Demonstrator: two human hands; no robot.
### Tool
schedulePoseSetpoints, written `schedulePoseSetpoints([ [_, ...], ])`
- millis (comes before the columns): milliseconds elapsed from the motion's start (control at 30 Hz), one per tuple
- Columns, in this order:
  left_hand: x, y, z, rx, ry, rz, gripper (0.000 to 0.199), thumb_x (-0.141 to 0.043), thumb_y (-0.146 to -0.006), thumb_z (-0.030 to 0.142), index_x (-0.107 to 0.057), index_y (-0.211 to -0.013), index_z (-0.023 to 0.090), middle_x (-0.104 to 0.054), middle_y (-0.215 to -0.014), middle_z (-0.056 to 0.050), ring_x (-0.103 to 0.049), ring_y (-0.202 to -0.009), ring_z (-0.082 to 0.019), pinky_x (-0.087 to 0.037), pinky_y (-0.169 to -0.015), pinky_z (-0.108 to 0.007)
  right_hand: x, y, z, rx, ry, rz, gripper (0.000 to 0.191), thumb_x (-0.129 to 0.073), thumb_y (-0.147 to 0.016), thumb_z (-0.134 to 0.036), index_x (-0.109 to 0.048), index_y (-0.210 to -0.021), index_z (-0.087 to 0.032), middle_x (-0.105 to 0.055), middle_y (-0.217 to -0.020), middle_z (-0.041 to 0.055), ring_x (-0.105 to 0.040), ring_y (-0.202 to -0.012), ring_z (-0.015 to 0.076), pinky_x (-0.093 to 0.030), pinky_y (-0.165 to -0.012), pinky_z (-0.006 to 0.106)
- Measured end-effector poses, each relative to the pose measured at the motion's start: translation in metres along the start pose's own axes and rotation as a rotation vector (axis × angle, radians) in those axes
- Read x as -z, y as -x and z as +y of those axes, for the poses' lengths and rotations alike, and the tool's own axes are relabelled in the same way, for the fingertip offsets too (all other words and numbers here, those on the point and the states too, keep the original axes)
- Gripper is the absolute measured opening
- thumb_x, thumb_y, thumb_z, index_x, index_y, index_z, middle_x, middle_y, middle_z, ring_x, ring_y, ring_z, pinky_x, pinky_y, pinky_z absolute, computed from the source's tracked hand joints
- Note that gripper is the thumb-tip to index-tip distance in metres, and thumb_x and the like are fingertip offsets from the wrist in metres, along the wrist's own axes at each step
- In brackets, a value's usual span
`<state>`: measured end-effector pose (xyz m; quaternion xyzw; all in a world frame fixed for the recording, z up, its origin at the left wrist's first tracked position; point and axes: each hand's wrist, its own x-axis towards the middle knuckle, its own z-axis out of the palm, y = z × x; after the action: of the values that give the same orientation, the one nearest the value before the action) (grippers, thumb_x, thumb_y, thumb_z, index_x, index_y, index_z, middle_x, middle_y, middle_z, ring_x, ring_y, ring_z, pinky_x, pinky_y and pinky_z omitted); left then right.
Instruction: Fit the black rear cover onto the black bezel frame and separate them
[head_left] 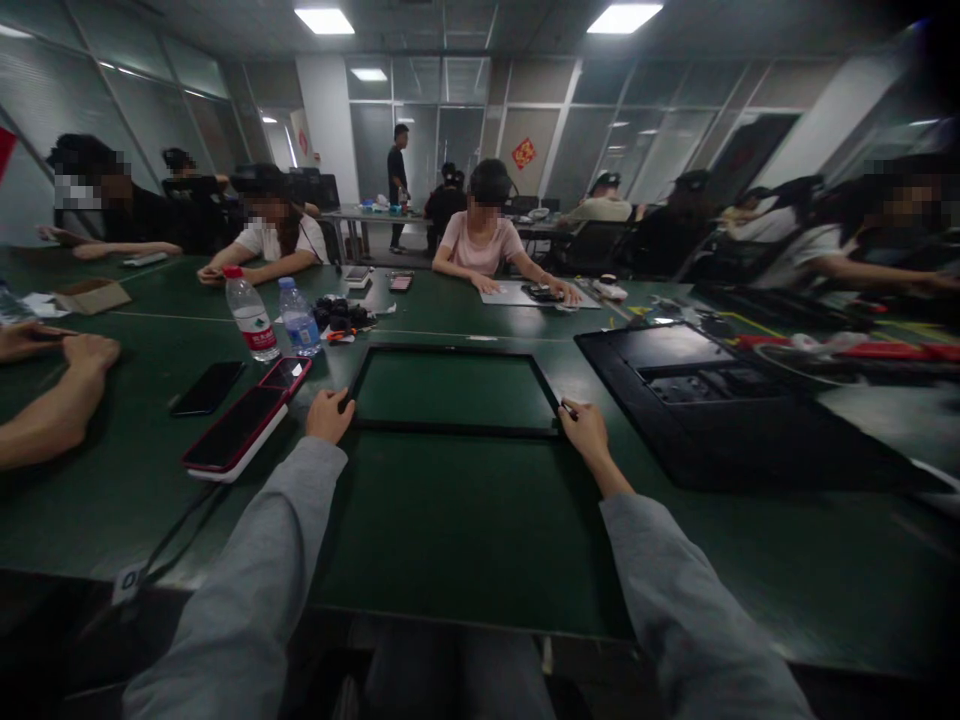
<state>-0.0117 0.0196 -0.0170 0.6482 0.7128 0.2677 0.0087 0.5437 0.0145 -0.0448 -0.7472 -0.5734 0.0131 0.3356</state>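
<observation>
A thin black rectangular frame (457,431), like a screen bezel, is in front of me, with the green table (465,530) showing through its opening. My left hand (328,415) is closed on the frame's left side, near the front corner. On the opposite side, my right hand (586,428) grips the right edge with its fingers curled. Whether the frame rests on the table or is slightly raised, I cannot tell. To the left of my left hand lies a phone in a red case (240,425) on a white block.
Two water bottles (253,318) stand beyond the phone, near black clustered items (343,313). A dark phone (208,388) lies farther left. A large black panel (697,400) occupies the right side. Across the table sits a person in pink (482,240); another person's hands (86,355) rest at left.
</observation>
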Motion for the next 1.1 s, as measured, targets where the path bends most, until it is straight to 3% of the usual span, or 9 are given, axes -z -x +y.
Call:
schedulePoseSetpoints([
  [200, 0.015, 0.014, 0.026, -0.107, 0.047, -0.105, 0.041, -0.054, -0.096, 0.058, -0.072, -0.127, 0.037, -0.059, -0.142, -0.009, -0.046, -0.136, -0.035, -0.041, -0.107, -0.060, 0.003, 0.002, 0.004, 0.053, -0.066, -0.021, 0.049, -0.058, -0.089, -0.033, -0.071, -0.133, -0.016, -0.063, -0.098, 0.0112, -0.059, -0.094, 0.0248, -0.049, -0.094, 0.041],
  [333, 0.021, 0.022, 0.037, -0.212, 0.039, -0.220, 0.055, -0.066, -0.085, 0.067, -0.068, -0.132, 0.038, -0.056, -0.148, -0.009, -0.039, -0.142, -0.039, -0.032, -0.111, -0.067, 0.004, 0.005, -0.001, 0.047, -0.064, -0.003, 0.046, -0.059, -0.087, -0.029, -0.073, -0.130, -0.020, -0.061, -0.098, 0.0096, -0.059, -0.093, 0.0241, -0.049, -0.094, 0.041],
  [400, 0.023, 0.023, 0.040, -0.261, 0.041, -0.259, 0.061, -0.073, -0.078, 0.069, -0.069, -0.130, 0.037, -0.056, -0.147, -0.010, -0.040, -0.140, -0.039, -0.031, -0.111, -0.066, 0.005, 0.006, -0.004, 0.029, -0.079, 0.011, 0.044, -0.058, -0.087, -0.027, -0.074, -0.127, -0.019, -0.061, -0.098, 0.0096, -0.058, -0.091, 0.0237, -0.049, -0.094, 0.041],
  [600, 0.026, 0.024, 0.049, -0.275, 0.086, -0.293, 0.040, -0.073, -0.079, 0.066, -0.073, -0.095, 0.029, -0.067, -0.123, -0.008, -0.054, -0.125, -0.034, -0.039, -0.105, -0.058, 0.011, 0.007, -0.008, 0.019, -0.092, 0.019, 0.037, -0.056, -0.084, -0.027, -0.080, -0.111, -0.019, -0.059, -0.097, 0.0100, -0.057, -0.086, 0.0232, -0.048, -0.089, 0.040],
  [700, 0.026, 0.025, 0.053, -0.271, 0.092, -0.272, 0.039, -0.072, -0.081, 0.064, -0.071, -0.096, 0.027, -0.068, -0.119, -0.008, -0.056, -0.122, -0.033, -0.040, -0.104, -0.056, 0.013, 0.006, -0.009, -0.005, -0.103, 0.021, 0.033, -0.057, -0.082, -0.029, -0.081, -0.103, -0.018, -0.059, -0.096, 0.0099, -0.056, -0.083, 0.0228, -0.047, -0.087, 0.040],
  [933, 0.017, 0.025, 0.053, -0.208, 0.126, -0.259, 0.043, -0.070, -0.084, 0.062, -0.069, -0.103, 0.024, -0.071, -0.115, -0.009, -0.061, -0.115, -0.031, -0.041, -0.103, -0.054, 0.018, 0.005, -0.011, 0.047, -0.186, 0.062, 0.045, -0.048, -0.091, -0.042, -0.078, -0.106, -0.012, -0.065, -0.091, 0.0120, -0.055, -0.079, 0.0229, -0.046, -0.087, 0.041],
  [1100, 0.011, 0.020, 0.046, -0.146, 0.232, -0.225, 0.045, -0.071, -0.079, 0.067, -0.071, -0.097, 0.025, -0.072, -0.104, -0.008, -0.065, -0.103, -0.028, -0.049, -0.090, -0.042, 0.043, 0.002, -0.008, 0.026, -0.189, 0.322, 0.062, -0.027, -0.100, -0.046, -0.076, -0.116, -0.011, -0.067, -0.099, 0.0168, -0.058, -0.096, 0.0278, -0.044, -0.096, 0.047],
])
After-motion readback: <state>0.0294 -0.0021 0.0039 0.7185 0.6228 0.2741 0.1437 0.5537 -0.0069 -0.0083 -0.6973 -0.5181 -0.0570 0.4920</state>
